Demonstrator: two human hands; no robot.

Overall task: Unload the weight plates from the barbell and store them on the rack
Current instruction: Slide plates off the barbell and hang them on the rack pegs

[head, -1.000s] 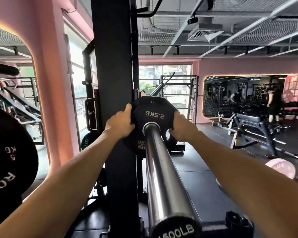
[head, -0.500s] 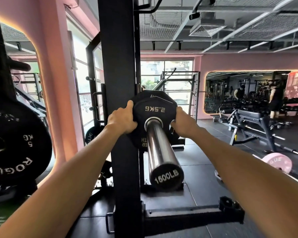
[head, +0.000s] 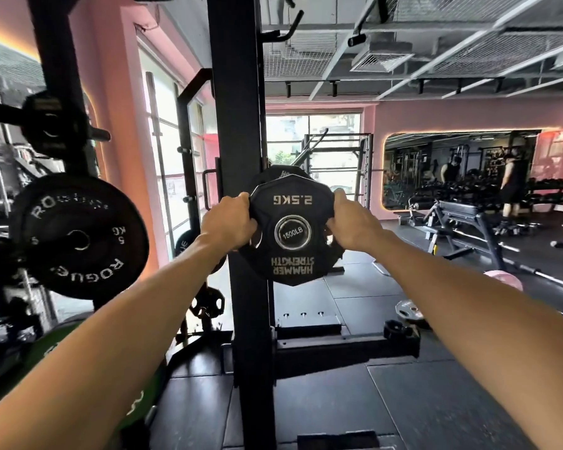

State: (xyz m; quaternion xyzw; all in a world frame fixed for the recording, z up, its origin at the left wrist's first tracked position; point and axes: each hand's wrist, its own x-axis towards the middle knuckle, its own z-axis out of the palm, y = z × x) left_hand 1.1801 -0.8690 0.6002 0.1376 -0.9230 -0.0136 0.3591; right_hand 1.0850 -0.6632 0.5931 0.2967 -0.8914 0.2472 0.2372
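A: Where's the 2.5 kg plate (head: pixel 292 203) now?
B: Dead centre, at the very tip of the barbell sleeve (head: pixel 293 232). The end cap reading 1500LB sits flush inside the plate's bore, and the lettering reads upside down. Half a second ago a good length of chrome sleeve stuck out towards the camera in front of the plate; now none shows

A: And the hands?
B: The left hand (head: pixel 229 224) grips the rim at 9 o'clock, its fingers curled round the edge out of view. The right hand (head: pixel 355 226) grips it at 3 o'clock, thumb on the rim near the top. Same hold as before on both sides

A: Anything behind the plate?
B: A second black plate (head: pixel 281 173) peeks out at 12 o'clock, just behind it. The rack upright (head: pixel 238 131) rises just left of both

A: Further out?
B: At 9 o'clock a 5 kg Rogue plate (head: pixel 78 235) hangs on a storage peg; it shows whole now, where earlier the left frame edge cut it off. At 4 o'clock, a pink plate (head: pixel 504 279) and a small grey plate (head: pixel 409 310) lie on the floor (head: pixel 364 284), and a flat bench (head: pixel 462 211) stands at 3 o'clock
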